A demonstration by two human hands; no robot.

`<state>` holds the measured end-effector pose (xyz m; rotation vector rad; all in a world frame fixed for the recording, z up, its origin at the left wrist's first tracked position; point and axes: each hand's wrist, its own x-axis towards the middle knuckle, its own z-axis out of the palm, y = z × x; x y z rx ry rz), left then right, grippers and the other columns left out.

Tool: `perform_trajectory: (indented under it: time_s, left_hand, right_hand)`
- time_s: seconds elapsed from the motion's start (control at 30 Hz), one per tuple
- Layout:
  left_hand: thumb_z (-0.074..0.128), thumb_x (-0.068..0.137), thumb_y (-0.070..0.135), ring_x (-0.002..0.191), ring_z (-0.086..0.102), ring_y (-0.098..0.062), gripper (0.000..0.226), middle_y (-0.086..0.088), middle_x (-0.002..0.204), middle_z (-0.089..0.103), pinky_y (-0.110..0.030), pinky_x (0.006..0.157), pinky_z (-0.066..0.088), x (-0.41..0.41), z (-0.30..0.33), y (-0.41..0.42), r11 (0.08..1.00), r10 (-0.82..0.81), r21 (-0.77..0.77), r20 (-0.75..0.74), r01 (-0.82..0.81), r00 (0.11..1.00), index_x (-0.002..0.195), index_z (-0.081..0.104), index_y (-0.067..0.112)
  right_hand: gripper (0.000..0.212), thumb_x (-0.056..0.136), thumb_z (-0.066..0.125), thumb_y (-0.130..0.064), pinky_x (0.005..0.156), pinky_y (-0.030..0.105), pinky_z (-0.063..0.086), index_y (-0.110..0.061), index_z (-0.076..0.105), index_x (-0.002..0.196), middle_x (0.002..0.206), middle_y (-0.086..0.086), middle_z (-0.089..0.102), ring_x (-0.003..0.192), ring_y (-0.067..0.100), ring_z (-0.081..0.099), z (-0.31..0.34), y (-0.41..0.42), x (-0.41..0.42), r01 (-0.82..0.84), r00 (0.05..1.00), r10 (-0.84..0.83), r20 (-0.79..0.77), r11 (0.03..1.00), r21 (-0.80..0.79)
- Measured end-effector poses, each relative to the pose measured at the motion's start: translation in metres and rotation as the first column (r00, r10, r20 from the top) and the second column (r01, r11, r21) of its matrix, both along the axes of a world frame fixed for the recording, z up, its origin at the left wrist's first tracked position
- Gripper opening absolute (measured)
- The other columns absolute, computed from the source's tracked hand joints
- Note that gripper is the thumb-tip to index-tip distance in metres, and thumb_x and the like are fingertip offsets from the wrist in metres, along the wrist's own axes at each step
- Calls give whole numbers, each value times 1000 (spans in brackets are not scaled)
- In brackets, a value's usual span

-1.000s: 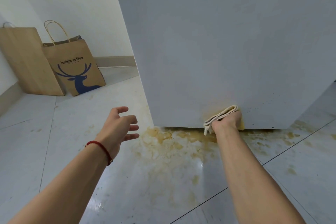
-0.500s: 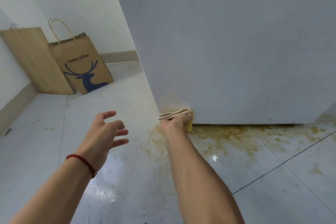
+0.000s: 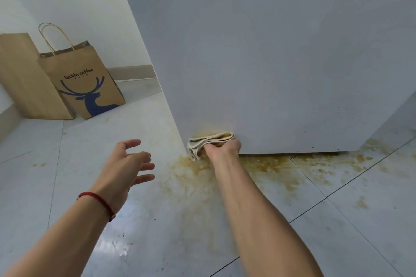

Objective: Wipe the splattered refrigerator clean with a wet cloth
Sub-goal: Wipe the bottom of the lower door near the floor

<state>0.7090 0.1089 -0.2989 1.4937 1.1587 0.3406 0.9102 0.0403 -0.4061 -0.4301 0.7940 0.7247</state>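
The grey refrigerator [image 3: 270,51] fills the upper right, its side panel reaching down to the floor. My right hand [image 3: 224,149] grips a folded cream cloth [image 3: 209,139] and presses it against the panel's bottom edge, close to the left corner. A faint yellow-brown smear shows on the panel just above the cloth. A few dark specks dot the panel low on the right. My left hand [image 3: 126,168] hovers over the floor to the left, fingers spread and holding nothing, a red cord on its wrist.
Yellow-brown splatter [image 3: 281,168] covers the glossy grey floor tiles along the refrigerator's base and spreads toward me. Two brown paper bags [image 3: 83,83] lean against the white wall at the back left.
My right hand slid the cloth left along the refrigerator's bottom edge, then came slightly back to the right of the corner. My left hand stayed hovering, fingers spread.
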Motion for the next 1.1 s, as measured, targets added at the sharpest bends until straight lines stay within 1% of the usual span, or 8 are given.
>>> perform_trajectory:
  time_s: [0.13,0.27,0.33,0.4,0.5,0.73,0.83,1.1]
  left_hand:
    - [59,99,1,104,68,-32,47,-18,120,63,-45,75,60,15,1,-11,999,-51,-7,20,52,998,141,46,17]
    - [62,98,4,104,68,-33,44,-18,121,65,-45,75,60,29,8,-33,991,-129,-19,63,130,990,137,50,19]
    - [64,97,5,103,70,-35,36,-16,118,69,-45,77,61,40,12,-51,974,-217,-46,104,223,970,131,58,19]
    - [61,98,4,104,71,-36,30,-14,116,73,-46,80,62,50,16,-72,943,-297,-98,177,317,938,124,66,19]
    - [58,97,-1,104,71,-32,35,-10,115,72,-42,82,63,72,18,-94,908,-402,-39,211,418,891,119,70,23]
    - [52,95,-6,96,71,-23,41,-7,109,71,-41,84,62,105,19,-113,866,-494,162,137,473,858,112,70,27]
    - [54,94,-6,95,70,-26,40,-5,107,71,-41,83,61,100,12,-115,849,-516,190,102,493,850,111,69,27]
    - [56,95,-5,94,71,-25,41,-3,107,71,-46,86,61,101,8,-117,859,-499,167,62,484,864,113,68,30]
  right_hand:
    - [45,93,31,-15,118,59,35,-10,71,113,133,15,62,127,36,55,-4,-79,54,54,992,-38,124,989,-135]
    - [30,99,38,-13,91,34,49,-19,52,74,88,4,57,81,18,52,2,-166,104,224,958,-152,244,926,-304]
    - [19,97,46,-11,76,28,49,-16,62,88,92,0,62,77,14,54,7,-198,125,311,933,-194,304,858,-408]
    - [38,94,50,-11,89,32,54,-22,60,130,122,0,66,93,14,62,8,-199,131,398,888,-208,409,793,-461]
    - [65,105,40,-20,118,39,36,-31,15,164,168,-1,26,133,21,50,29,-155,99,363,867,-35,498,728,-581]
    - [73,111,41,-24,120,26,19,-35,-7,165,172,-8,-20,160,15,5,38,-111,44,391,615,358,703,635,-666]
    - [70,109,44,-25,128,51,18,-32,5,167,174,1,-14,161,25,-1,30,-166,114,678,481,357,801,429,-597]
    - [63,111,28,-50,127,57,16,-38,-2,165,175,-1,0,159,30,9,37,-224,184,608,703,123,700,406,-682]
